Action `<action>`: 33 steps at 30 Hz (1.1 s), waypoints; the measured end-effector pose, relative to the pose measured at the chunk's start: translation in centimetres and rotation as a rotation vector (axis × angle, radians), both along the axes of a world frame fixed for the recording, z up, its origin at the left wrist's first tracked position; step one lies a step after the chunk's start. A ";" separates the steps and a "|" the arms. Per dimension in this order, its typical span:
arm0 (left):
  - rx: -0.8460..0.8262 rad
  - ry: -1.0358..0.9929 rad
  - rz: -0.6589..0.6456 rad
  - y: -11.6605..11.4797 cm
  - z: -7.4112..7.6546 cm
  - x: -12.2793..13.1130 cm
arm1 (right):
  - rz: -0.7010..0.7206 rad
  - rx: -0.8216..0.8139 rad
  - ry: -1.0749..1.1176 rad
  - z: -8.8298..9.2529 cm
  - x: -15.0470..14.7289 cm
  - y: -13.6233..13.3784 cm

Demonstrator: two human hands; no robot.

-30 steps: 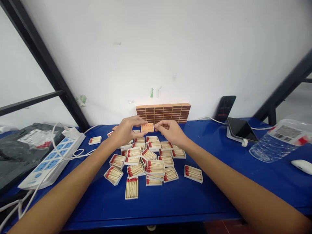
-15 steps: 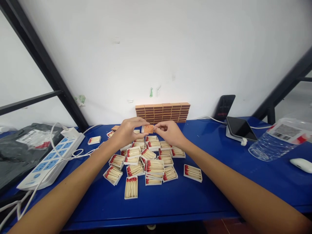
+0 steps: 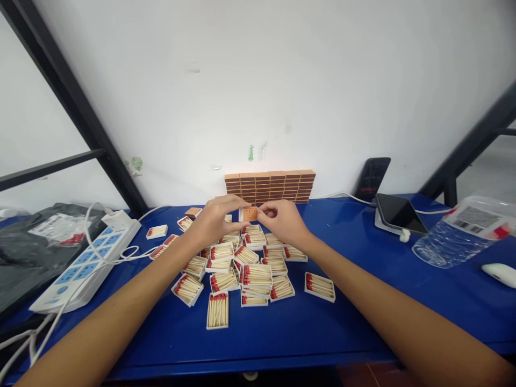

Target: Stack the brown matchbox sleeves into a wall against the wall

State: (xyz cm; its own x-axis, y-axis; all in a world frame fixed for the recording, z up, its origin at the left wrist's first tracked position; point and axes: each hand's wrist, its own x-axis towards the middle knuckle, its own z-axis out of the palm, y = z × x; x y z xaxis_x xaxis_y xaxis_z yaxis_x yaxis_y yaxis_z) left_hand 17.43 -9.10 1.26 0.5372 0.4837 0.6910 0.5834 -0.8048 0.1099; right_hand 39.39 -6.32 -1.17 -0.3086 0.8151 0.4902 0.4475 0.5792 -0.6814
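Observation:
An orange matchbox [image 3: 250, 214] is held up between my two hands, with a white strip of its inner tray showing at the left end. My left hand [image 3: 220, 217] pinches it with thumb below and index finger above. The fingertips of my right hand [image 3: 280, 219] close on its right end. Beneath and in front of the hands lies a loose heap of open matchbox trays [image 3: 256, 275], filled with red-headed matches. One tray [image 3: 320, 286] lies apart to the right, another [image 3: 217, 310] at the front.
Closed matchboxes [image 3: 270, 185] stand stacked against the wall. On the blue table [image 3: 363, 322], a white power strip [image 3: 86, 263] with cables and a black bag [image 3: 36, 242] lie left. A phone [image 3: 371, 177], a tablet-like device [image 3: 399, 212], a clear plastic jar [image 3: 455, 231] and a white mouse [image 3: 500, 274] are right.
Both hands have shifted slightly to the right with the matchbox. Less white tray shows at its left end, and my left forearm now uncovers trays on the left.

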 end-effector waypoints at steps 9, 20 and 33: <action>0.061 0.048 0.050 0.4 -0.6 -0.5 | -0.109 0.044 -0.073 0.2 0.3 -0.1; -0.271 -0.168 0.105 -0.2 0.8 -0.8 | 0.182 0.130 -0.206 0.9 1.4 0.7; -0.373 -0.290 0.315 1.9 1.4 -5.1 | 0.154 0.039 -0.442 3.3 7.0 3.9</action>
State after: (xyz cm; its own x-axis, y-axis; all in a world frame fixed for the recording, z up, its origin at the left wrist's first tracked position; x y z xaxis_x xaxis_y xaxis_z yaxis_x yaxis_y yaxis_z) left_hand 12.37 -7.24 2.69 0.1411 0.8298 0.5400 0.6927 -0.4724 0.5450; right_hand 46.39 -2.41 2.08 -0.6108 0.7268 0.3141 0.5964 0.6833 -0.4212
